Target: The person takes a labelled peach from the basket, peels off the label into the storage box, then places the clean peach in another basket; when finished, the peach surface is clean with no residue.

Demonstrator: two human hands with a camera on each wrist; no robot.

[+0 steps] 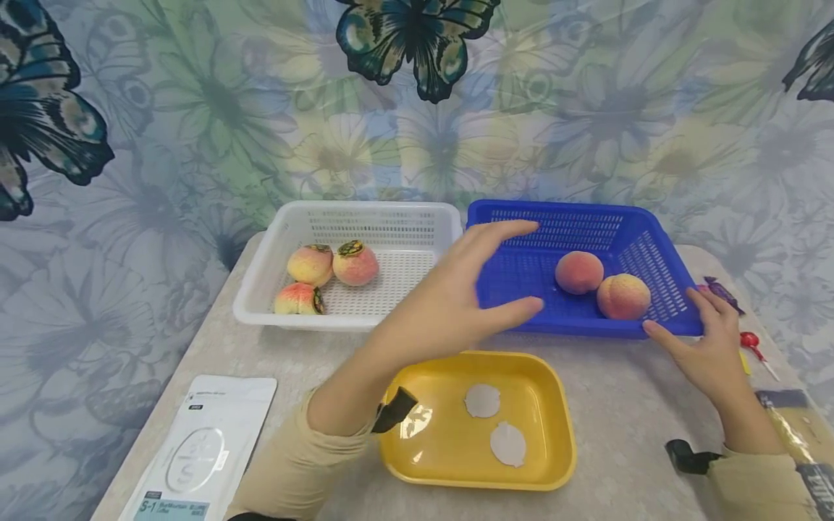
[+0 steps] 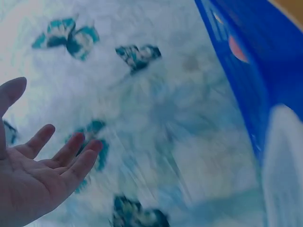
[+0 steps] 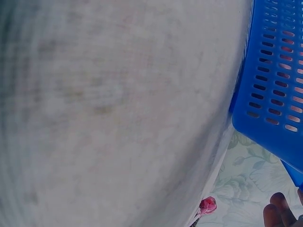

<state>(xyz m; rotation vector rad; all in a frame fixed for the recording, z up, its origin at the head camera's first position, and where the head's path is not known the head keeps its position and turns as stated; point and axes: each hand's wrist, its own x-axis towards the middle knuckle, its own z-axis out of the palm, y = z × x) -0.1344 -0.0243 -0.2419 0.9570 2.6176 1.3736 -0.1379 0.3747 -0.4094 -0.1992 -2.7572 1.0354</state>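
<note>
My left hand (image 1: 449, 297) hovers with thumb and fingers spread near the left front of the blue basket (image 1: 554, 325); nothing is between them. In the left wrist view the left hand (image 2: 42, 175) appears palm on, fingers apart. At the blue basket's front right corner is my right hand (image 1: 706, 351), thumb by the front rim and fingers by the side rim. Whether it bears on the rim cannot be told. Two peaches (image 1: 579, 273) lie inside this basket. The white basket (image 1: 365, 322) on the left holds three peach-like fruits (image 1: 355, 263) with dark patterned patches.
A yellow tray (image 1: 443, 474) with two pale round pieces (image 1: 482, 400) sits in front of the baskets. A white pouch (image 1: 202, 449) lies at left. Along the right edge are a red lollipop (image 1: 749, 339), a purple wrapped candy (image 1: 723, 293) and a clear-and-black packet (image 1: 798, 427).
</note>
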